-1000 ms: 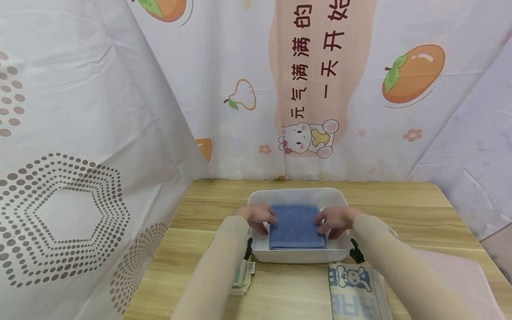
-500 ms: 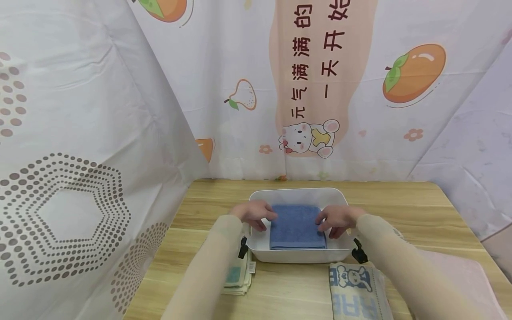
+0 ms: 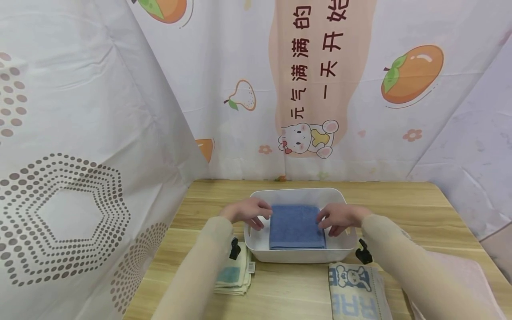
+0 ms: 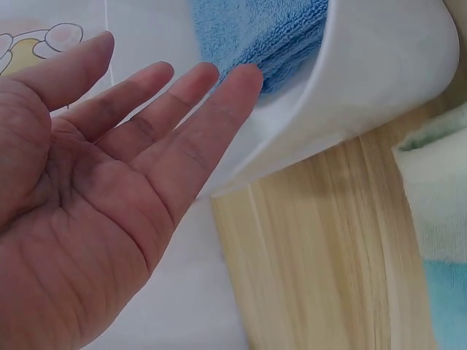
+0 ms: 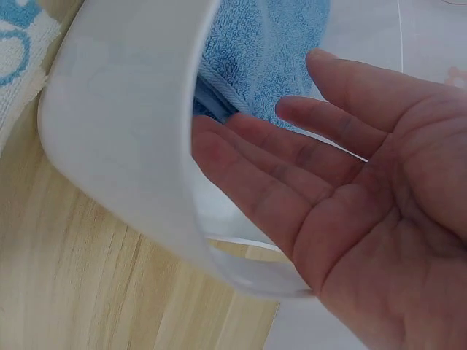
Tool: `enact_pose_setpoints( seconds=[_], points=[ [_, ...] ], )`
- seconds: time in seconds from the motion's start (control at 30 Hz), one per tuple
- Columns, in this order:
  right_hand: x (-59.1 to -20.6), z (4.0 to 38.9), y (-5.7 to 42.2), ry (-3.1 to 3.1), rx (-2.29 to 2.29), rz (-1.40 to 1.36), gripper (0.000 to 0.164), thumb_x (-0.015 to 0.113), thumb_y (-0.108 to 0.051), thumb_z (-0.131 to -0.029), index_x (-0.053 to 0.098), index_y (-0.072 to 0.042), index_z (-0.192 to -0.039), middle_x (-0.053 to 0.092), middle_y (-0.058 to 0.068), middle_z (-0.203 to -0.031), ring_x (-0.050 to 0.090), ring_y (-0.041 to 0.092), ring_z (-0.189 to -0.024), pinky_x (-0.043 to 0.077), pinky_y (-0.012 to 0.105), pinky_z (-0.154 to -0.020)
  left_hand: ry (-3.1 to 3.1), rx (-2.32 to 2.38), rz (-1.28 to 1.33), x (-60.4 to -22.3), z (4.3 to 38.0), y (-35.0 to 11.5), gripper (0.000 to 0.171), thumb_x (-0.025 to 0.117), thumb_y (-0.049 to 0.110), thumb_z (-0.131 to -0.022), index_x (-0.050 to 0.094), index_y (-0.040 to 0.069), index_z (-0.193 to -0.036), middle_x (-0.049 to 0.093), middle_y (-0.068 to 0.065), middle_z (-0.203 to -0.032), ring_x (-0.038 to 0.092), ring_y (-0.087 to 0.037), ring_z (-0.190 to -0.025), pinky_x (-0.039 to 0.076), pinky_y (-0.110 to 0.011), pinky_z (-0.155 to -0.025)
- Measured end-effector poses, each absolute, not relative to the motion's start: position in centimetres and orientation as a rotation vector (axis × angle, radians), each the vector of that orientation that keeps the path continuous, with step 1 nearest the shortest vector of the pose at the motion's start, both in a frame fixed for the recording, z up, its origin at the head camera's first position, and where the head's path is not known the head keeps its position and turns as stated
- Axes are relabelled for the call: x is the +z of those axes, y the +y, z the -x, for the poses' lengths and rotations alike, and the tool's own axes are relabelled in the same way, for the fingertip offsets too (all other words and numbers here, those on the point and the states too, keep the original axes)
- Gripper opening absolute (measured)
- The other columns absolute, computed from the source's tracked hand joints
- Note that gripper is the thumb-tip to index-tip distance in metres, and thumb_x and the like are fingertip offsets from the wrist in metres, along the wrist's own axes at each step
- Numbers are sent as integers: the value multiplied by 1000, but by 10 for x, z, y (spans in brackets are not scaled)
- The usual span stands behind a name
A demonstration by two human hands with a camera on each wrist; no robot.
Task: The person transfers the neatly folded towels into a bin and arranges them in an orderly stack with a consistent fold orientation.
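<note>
A folded blue towel [image 3: 298, 227] lies flat in the white plastic basket [image 3: 300, 256]. My left hand [image 3: 250, 212] hovers over the basket's left end, its fingertips near the towel's left edge; in the left wrist view the palm faces up toward the camera, fingers spread and holding nothing. At the opposite end, my right hand [image 3: 340, 217] reaches over the rim with fingertips by the towel's right edge. The right wrist view shows its fingers [image 5: 255, 175] extended and loosely bent beside the blue cloth, with nothing gripped.
Left of the basket, a stack of folded cream and teal towels [image 3: 234, 273] lies on the wooden table [image 3: 288, 293]. A beige towel with blue print [image 3: 358, 291] sits front right, and a pink towel [image 3: 460, 275] lies partly under my right forearm. A printed curtain [image 3: 248, 146] hangs behind.
My left hand has drawn left and slightly up, away from the blue towel. The right hand has shifted slightly right. The towel and basket stay in place.
</note>
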State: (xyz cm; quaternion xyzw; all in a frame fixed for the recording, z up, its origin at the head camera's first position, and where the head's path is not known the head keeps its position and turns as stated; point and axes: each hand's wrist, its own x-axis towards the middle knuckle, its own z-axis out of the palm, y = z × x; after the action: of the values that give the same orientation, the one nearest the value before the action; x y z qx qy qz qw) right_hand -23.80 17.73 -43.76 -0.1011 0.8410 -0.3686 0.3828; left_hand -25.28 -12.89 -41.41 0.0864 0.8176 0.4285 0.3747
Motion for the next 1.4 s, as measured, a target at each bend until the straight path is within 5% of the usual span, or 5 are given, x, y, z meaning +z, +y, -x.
enact_pose_setpoints(
  seconds=[0.63,0.97,1.4],
  points=[
    [-430,235,194,2089,-1103,266,50,63,-18,-89,46,4,-132,53,19,-125,63,32,-94,52,42,-78,2129,1373,-170,-416,248,-161,26,57,17,-94,56,0,-113,53,-33,-108,63,-33,-71,55,-43,-64],
    [-424,235,205,2055,-1208,264,59,69,-24,-84,46,4,-131,57,20,-117,63,32,-95,52,41,-79,2160,1530,-39,-421,243,-172,21,60,13,-91,55,-2,-105,54,-23,-83,57,-23,-56,54,-42,-58],
    [-420,233,223,2013,-1278,291,56,67,-24,-86,45,3,-131,59,21,-111,62,32,-95,51,44,-80,2185,1544,33,-438,241,-184,30,61,5,-88,45,-2,-112,59,-23,-90,58,-22,-59,54,-40,-60]
  ],
)
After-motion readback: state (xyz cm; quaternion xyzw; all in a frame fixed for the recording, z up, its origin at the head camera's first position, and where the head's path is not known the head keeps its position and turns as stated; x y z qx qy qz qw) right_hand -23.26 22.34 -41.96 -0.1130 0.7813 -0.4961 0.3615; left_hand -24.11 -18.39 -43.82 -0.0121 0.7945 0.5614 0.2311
